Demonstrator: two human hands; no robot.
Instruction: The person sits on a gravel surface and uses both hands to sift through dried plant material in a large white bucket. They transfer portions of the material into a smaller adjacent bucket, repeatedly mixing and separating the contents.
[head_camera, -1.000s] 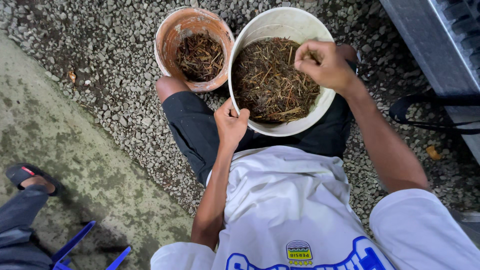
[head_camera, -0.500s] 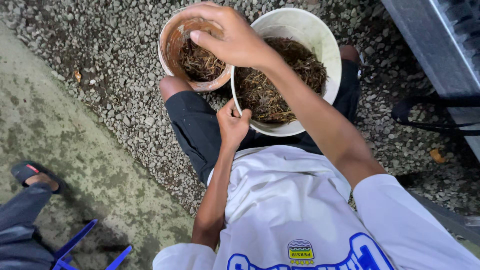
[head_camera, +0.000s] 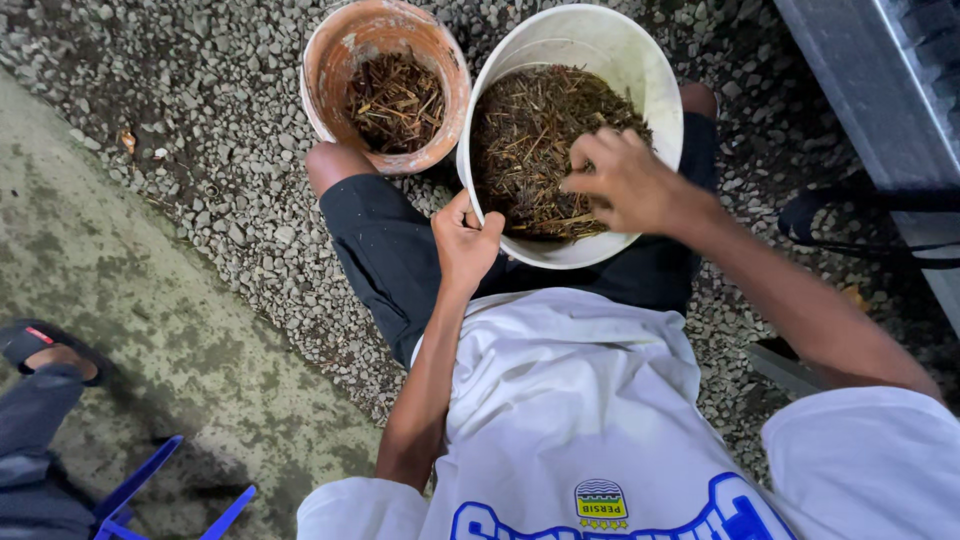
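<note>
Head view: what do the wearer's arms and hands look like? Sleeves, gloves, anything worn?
Both hands are bare: no gloves, rings or watch visible on the left hand or right hand. Forearms are uncovered. Short white sleeves of a white T-shirt with blue lettering and a small crest on the chest.

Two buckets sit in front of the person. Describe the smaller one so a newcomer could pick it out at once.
Start at the grey gravel ground by the person's knees, where two round buckets stand side by side. The smaller orange plastic bucket stands beyond the left knee, with brown twiggy plant bits at its bottom. Unlike the larger white plastic bucket, which the left hand grips and the right hand reaches into, no hand touches it.
</note>
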